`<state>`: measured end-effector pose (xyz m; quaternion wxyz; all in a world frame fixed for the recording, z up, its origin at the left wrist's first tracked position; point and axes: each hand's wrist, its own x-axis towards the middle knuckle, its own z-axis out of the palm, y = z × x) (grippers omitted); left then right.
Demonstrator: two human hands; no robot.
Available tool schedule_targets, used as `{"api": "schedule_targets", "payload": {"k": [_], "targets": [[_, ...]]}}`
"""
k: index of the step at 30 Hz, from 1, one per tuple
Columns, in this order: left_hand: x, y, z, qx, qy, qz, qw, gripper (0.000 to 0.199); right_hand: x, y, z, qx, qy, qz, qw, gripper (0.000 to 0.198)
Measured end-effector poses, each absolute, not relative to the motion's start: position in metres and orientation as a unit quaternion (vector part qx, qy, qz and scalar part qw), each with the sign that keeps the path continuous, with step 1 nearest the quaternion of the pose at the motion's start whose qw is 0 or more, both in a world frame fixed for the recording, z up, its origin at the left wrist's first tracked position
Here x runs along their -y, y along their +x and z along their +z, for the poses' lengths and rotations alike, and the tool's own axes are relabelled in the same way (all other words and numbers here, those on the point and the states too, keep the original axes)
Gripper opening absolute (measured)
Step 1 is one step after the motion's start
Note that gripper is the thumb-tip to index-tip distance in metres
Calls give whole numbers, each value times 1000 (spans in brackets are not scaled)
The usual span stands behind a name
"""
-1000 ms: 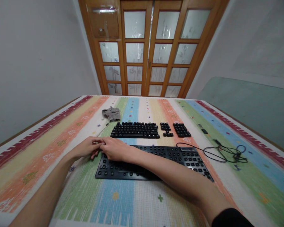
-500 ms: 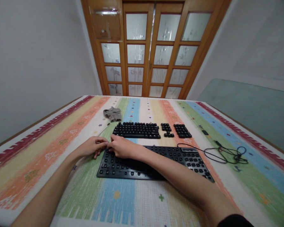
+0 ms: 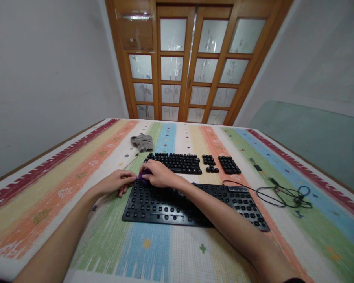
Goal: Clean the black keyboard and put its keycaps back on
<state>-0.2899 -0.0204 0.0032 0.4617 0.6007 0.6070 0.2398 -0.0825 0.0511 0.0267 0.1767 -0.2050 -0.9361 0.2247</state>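
Note:
In the head view a black keyboard base (image 3: 165, 208), stripped of its keycaps, lies on the patterned tablecloth. My left hand (image 3: 122, 182) is at its upper left corner, thumb and fingers closed at the edge. Reaching across the base, my right hand (image 3: 156, 173) grips a lump of purple cleaning putty (image 3: 144, 175) over that same corner. The putty is partly hidden by my fingers. Just behind the base sit black keycaps (image 3: 183, 163), laid out in keyboard order, with a smaller group (image 3: 209, 161) and a number-pad group (image 3: 229, 165) to their right.
A crumpled grey cloth (image 3: 142, 142) lies beyond my hands, near a thin brush-like stick (image 3: 131, 161). The keyboard's black cable (image 3: 295, 198) is coiled at right, with a small black cap (image 3: 257, 167) behind it. A pale green panel (image 3: 312, 145) stands beyond the table's right edge.
My right hand has shifted slightly up and to the right along the keyboard's corner. Purple putty now shows between its fingers. The left hand has hardly moved.

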Motion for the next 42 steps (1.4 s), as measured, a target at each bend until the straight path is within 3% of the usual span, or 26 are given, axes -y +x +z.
{"api": "schedule_targets", "payload": {"k": [4, 11, 18, 23, 29, 42], "targets": [[21, -288, 6, -600, 592, 247, 479, 49, -54, -84, 29, 925, -216, 220, 222, 24], [22, -289, 4, -597, 582, 260, 487, 51, -42, -101, 20, 974, -190, 69, 102, 19], [22, -291, 3, -603, 583, 254, 482, 44, -38, -100, 28, 988, -147, 17, 54, 22], [21, -291, 4, -605, 584, 252, 480, 46, -43, -93, 38, 989, -145, 11, 35, 18], [21, -290, 4, -607, 579, 260, 478, 43, -41, -84, 44, 977, -177, 31, 115, 18], [22, -291, 2, -609, 584, 254, 474, 51, -29, -81, 23, 987, -132, 67, 58, 20]]}}
